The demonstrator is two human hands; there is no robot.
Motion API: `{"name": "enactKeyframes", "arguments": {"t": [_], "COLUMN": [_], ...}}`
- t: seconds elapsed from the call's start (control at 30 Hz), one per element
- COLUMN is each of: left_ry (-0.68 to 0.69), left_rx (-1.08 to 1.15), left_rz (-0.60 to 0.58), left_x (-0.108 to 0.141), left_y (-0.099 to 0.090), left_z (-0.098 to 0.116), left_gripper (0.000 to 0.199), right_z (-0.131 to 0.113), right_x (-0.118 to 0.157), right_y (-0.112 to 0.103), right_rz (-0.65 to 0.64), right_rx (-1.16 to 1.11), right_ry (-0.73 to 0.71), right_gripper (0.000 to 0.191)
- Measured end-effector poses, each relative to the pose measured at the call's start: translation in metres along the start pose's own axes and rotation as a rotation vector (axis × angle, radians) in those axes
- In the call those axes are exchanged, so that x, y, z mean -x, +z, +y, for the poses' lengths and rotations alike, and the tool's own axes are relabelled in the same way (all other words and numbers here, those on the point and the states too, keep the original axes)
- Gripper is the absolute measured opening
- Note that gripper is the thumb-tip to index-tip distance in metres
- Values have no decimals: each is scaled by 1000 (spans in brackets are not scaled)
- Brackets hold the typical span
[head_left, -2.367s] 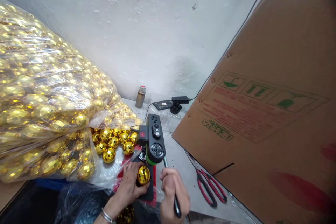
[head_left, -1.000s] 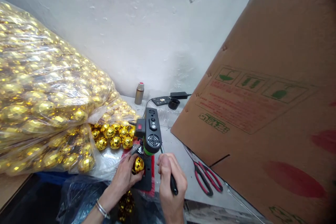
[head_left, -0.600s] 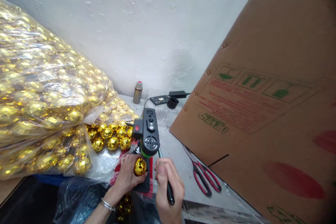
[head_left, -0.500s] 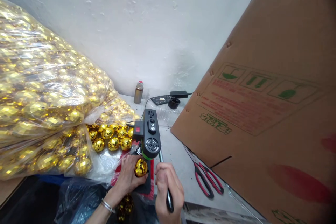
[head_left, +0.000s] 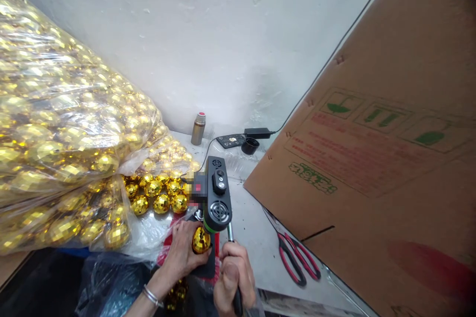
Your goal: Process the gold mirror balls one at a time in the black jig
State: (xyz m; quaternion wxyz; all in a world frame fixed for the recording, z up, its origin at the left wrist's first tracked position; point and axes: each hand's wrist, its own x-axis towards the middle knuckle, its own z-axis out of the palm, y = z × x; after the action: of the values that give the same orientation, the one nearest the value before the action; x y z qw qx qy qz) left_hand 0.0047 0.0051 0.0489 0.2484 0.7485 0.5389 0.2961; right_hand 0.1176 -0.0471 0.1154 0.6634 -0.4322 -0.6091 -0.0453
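Note:
A shiny gold faceted ball (head_left: 201, 240) sits under the head of a small black bench press (head_left: 217, 193) with round vent grilles. My left hand (head_left: 183, 246), a silver bangle on its wrist, grips the ball from its left side, thumb along the near side. Wrapped around the black-handled metal lever (head_left: 230, 233) of the press is my right hand (head_left: 235, 275), its fist closed just right of the ball. The press head hides the spot where it meets the top of the ball. Loose gold balls (head_left: 161, 203) lie left of the press.
A big clear bag of gold balls (head_left: 67, 124) fills the left. Red-handled scissors (head_left: 297, 260) lie right of my right hand, beside a large cardboard box (head_left: 357, 158). Behind stand a thermos flask (head_left: 198, 129), a black cup (head_left: 250, 145) and a power adapter (head_left: 258, 132).
My right hand has moved down and slightly left with the lever. My left hand still holds the ball under the press. The whole view has shifted slightly.

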Motion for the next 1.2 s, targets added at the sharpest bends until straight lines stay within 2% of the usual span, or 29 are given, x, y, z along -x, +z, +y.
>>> {"name": "enactKeyframes", "arguments": {"t": [0.77,0.97,1.07,1.13,1.2], "left_ry": [2,-1,12,10,8], "left_rx": [37,40,45,40,32], "left_rz": [54,68,74,67,63], "left_x": [-1,0,1,1,0], "left_y": [7,13,17,18,18], "left_z": [-1,-5,-7,-8,-8], "left_gripper": [39,43,46,47,47], "right_z": [5,6,15,21,20], "right_x": [4,23,33,34,27], "right_y": [10,16,20,19,13], "right_rz": [124,120,202,164,10], "right_rx": [-8,37,19,-2,10], "right_ry": [-3,59,76,-11,-127], "right_gripper": [35,33,33,33,32]}}
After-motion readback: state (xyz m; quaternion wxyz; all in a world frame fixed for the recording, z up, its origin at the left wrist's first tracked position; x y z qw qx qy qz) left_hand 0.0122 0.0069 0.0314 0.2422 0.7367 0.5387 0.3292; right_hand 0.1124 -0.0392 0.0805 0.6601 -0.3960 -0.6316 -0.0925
